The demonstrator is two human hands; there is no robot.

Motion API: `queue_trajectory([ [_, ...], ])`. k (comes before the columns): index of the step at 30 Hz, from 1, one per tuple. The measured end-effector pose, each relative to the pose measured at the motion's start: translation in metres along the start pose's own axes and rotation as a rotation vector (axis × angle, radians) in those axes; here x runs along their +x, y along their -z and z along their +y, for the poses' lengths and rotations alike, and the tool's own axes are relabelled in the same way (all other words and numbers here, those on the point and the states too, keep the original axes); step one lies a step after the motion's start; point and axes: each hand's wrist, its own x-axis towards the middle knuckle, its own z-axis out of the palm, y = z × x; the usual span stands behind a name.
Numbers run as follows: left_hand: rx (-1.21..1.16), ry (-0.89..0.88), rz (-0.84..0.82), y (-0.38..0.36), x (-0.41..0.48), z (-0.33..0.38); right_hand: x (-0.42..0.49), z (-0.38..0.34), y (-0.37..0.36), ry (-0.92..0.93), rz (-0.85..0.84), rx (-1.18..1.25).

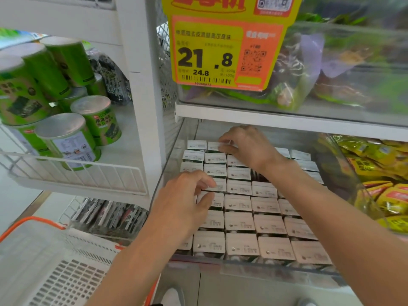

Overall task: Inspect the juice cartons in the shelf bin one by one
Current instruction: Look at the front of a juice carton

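Cartons first: where do they sit?
— The juice cartons (239,219) stand upright in tight rows inside the clear shelf bin (242,265), so only their pale tops show. Their long axis runs straight up toward the camera.

Which hand is on what?
— The right hand (245,146) reaches deepest. Its bent fingers and thumb nip the top of a back-row carton (212,146), second from the left wall. The left hand (187,195) is nearer the front. Its curled fingers and thumb pinch the top of a mid-row carton (218,187) toward the left side of the bin. Neither carton looks raised above its neighbours.

What does the next lift turn on?
— I'd say the pull has to go straight up along that long axis, because the neighbours press in on every side. The back-row carton lies just under the white shelf edge (287,120), so headroom there looks tight. The left hand's carton has open space above it.

Anything around the bin?
— Green canisters (95,120) on the rack to the left, a yellow price tag (207,56) above, and yellow packets (384,195) to the right.
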Motion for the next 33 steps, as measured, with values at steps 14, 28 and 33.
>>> queue_trajectory([
  [14, -0.002, -0.003, 0.008, -0.002, 0.002, -0.002, 0.004, 0.003, 0.005, 0.047, -0.134, -0.005],
  [28, -0.025, 0.001, 0.037, -0.005, 0.006, -0.003, -0.047, -0.003, 0.014, -0.073, 0.297, 0.415],
  [33, -0.089, -0.075, 0.104, -0.005, 0.009, 0.001, -0.099, -0.018, 0.029, -0.027, 0.403, 0.657],
])
